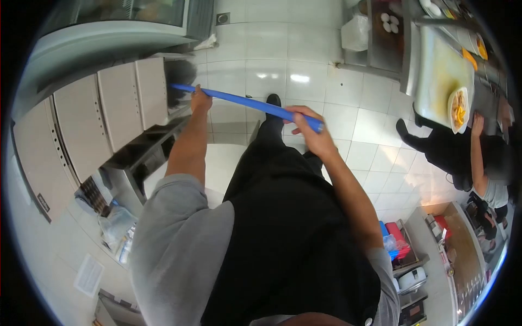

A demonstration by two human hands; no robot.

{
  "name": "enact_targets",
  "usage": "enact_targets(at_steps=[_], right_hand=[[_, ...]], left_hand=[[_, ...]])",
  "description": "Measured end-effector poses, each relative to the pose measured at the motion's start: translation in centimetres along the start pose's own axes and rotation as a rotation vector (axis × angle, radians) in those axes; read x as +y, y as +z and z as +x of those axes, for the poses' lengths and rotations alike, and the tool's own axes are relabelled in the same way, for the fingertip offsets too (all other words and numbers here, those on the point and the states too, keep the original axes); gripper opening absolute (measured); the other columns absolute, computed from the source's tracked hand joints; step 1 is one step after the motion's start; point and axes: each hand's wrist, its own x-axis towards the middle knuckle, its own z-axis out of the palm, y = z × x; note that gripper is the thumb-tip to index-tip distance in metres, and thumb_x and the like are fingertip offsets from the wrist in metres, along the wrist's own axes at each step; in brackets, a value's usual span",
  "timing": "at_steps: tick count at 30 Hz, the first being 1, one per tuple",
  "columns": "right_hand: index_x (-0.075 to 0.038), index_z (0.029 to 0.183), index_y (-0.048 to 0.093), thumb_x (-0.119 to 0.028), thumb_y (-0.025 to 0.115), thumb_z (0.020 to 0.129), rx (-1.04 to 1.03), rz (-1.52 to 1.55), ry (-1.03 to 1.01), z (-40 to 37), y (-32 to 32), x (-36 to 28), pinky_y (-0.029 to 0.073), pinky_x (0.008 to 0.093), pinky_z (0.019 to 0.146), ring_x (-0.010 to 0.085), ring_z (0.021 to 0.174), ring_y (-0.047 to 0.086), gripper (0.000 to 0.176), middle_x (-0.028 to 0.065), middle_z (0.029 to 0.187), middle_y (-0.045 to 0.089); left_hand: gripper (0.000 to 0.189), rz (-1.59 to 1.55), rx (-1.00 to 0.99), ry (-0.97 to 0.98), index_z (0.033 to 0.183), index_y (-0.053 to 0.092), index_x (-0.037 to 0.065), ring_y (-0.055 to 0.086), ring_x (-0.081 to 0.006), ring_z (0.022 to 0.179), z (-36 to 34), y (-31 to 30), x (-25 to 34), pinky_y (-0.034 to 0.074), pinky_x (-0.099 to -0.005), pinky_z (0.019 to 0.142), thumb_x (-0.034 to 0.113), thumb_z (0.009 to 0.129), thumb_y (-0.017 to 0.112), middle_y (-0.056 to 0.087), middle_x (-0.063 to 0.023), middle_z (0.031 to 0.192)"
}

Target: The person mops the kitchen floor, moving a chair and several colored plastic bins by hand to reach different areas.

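Observation:
A long blue pole (247,101) slants across in front of my body, over the tiled floor. My left hand (201,100) is wrapped round it toward its far left end. Near the other end, my right hand (311,130) grips it, with the tip poking out past the fingers. The pole's left end reaches a dark, fuzzy-looking patch (179,81) beside the cabinets, where its end is hard to make out. Below the pole, my black shoe (273,100) stands on the floor.
Beige panelled cabinets (117,108) line the left side. At upper right, a steel counter holds eggs (390,23), a white cutting board (443,70) and a dish of food (459,110). Another person's arm (478,163) is beside that counter. Shelves with red and blue items (399,239) stand lower right.

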Motion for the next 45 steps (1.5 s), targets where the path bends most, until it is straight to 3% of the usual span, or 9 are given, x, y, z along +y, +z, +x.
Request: enact_targets(at_steps=[8, 13, 16, 20, 26, 31, 36, 40, 45], right_hand=[[-0.003, 0.117, 0.074, -0.031, 0.062, 0.107, 0.049, 0.027, -0.182, -10.6, -9.8, 3.1, 0.056, 0.029, 0.082, 0.0164, 0.11, 0.065, 0.032, 0.009, 0.124, 0.07], [-0.001, 0.105, 0.075, -0.029, 0.059, 0.108, 0.219, 0.154, -0.304, -25.0, -23.4, 3.6, 0.062, 0.0364, 0.082, 0.0285, 0.115, 0.068, 0.032, 0.0197, 0.129, 0.068], [0.004, 0.095, 0.069, -0.041, 0.057, 0.106, 0.431, 0.229, -0.384, -36.8, -32.2, 4.7, 0.064, 0.044, 0.076, 0.0359, 0.11, 0.07, 0.048, 0.0298, 0.121, 0.068], [-0.006, 0.08, 0.058, -0.044, 0.054, 0.105, 0.772, 0.062, -0.601, -56.9, -40.2, 5.0, 0.038, 0.067, 0.112, 0.0489, 0.121, 0.063, 0.046, 0.0264, 0.111, 0.072], [-0.009, 0.084, 0.056, -0.047, 0.047, 0.11, 1.05, 0.03, -0.823, -82.1, -36.3, 2.0, 0.041, 0.0543, 0.111, 0.038, 0.121, 0.057, 0.047, 0.0177, 0.116, 0.063], [-0.014, 0.075, 0.045, -0.043, 0.049, 0.11, 0.985, 0.15, -0.958, -86.4, -31.9, 3.3, 0.046, 0.048, 0.094, 0.029, 0.099, 0.054, 0.046, 0.0035, 0.074, 0.044], [-0.017, 0.072, 0.043, -0.043, 0.042, 0.113, 1.461, 0.333, -0.809, -78.6, -26.8, 9.5, 0.049, 0.0496, 0.089, 0.0274, 0.085, 0.058, 0.049, 0.0028, 0.068, 0.043], [-0.016, 0.078, 0.049, -0.047, 0.043, 0.112, 1.535, 0.504, -0.813, -66.4, -18.7, 11.1, 0.053, 0.0499, 0.087, 0.0318, 0.088, 0.065, 0.046, 0.0031, 0.068, 0.049], [-0.011, 0.09, 0.057, -0.045, 0.05, 0.11, 1.246, 0.52, -0.647, -46.4, -12.1, 5.8, 0.059, 0.0621, 0.093, 0.044, 0.127, 0.059, 0.04, 0.0159, 0.111, 0.065]], left_hand=[[0.057, 0.237, 0.148, 0.285, 0.132, 0.06, 0.015, 0.047, -0.0453, 0.139, -11.0, 5.4, 7.8, 0.046, -0.0539, 0.112, 0.056, 0.093, 0.07, 0.053, -0.0239, 0.148], [0.047, -0.196, 0.421, 0.787, 0.064, 0.062, 0.003, 0.063, -0.0415, 0.079, -27.0, 9.0, 21.4, 0.051, -0.0529, 0.078, 0.041, 0.08, 0.084, 0.066, -0.0188, 0.074], [0.043, -0.196, 0.341, 1.02, 0.065, 0.064, 0.004, 0.064, -0.0405, 0.07, -38.3, 12.7, 30.4, 0.05, -0.0529, 0.071, 0.038, 0.081, 0.084, 0.064, -0.0189, 0.071], [0.042, -0.386, 0.102, 1.308, 0.064, 0.061, 0.007, 0.062, -0.0398, 0.075, -56.1, 17.2, 40.5, 0.048, -0.0529, 0.075, 0.038, 0.083, 0.081, 0.062, -0.015, 0.072], [0.033, -0.313, -0.665, 1.852, 0.074, 0.063, 0.007, 0.068, -0.0384, 0.085, -74.3, 18.3, 48.9, 0.054, -0.052, 0.078, 0.035, 0.084, 0.078, 0.066, -0.0151, 0.083], [0.039, 0.001, -0.843, 1.798, 0.085, 0.071, 0.008, 0.071, -0.0372, 0.091, -75.8, 19.1, 50.2, 0.056, -0.0504, 0.081, 0.046, 0.085, 0.077, 0.073, -0.0154, 0.089], [0.037, 0.239, -0.736, 1.815, 0.083, 0.077, 0.009, 0.073, -0.04, 0.084, -67.9, 20.1, 46.7, 0.059, -0.0523, 0.073, 0.045, 0.088, 0.072, 0.074, -0.0176, 0.083], [0.017, 0.426, -0.564, 1.766, 0.085, 0.078, 0.012, 0.074, -0.0374, 0.085, -55.4, 16.4, 44.4, 0.06, -0.0504, 0.072, 0.024, 0.075, 0.072, 0.075, -0.0151, 0.084], [0.02, 0.376, -0.078, 1.61, 0.096, 0.079, 0.015, 0.071, -0.0352, 0.1, -34.8, 8.2, 47.2, 0.056, -0.0514, 0.087, 0.02, 0.078, 0.073, 0.073, -0.0116, 0.101]])
